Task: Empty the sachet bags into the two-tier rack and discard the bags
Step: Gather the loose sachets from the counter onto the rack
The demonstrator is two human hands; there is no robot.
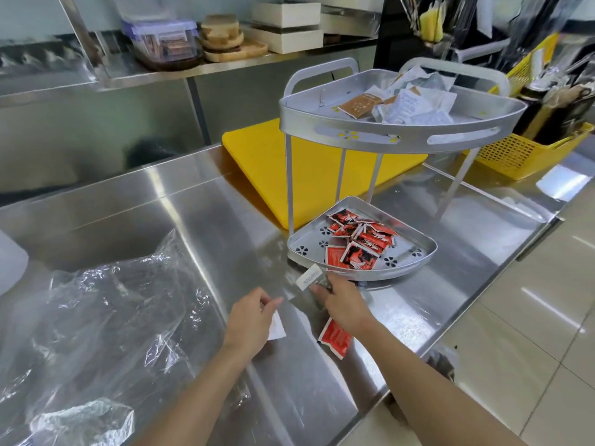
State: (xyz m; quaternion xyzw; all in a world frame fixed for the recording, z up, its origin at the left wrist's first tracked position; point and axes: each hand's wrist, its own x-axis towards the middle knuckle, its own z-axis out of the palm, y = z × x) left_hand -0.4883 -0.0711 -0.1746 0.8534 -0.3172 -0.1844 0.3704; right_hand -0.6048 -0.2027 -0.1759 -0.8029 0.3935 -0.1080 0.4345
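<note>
White sachets pinched in both hands' fingers: left hand [249,317], right hand [343,302].

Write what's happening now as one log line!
left hand: holds white sachet | right hand: holds sachet | lower tier: red sachets | clear bag: in sink

A long stainless steel counter [450,284] runs across the room, bright with glare from overhead light. A yellow cutting board [257,156] lies on it, with a yellow perforated basket [515,156] at its far right end. Behind stands a steel shelf [161,72] carrying wooden boards [225,40] and white boxes [286,24]. Pale glossy floor tiles [531,317] lie to the right.
</note>
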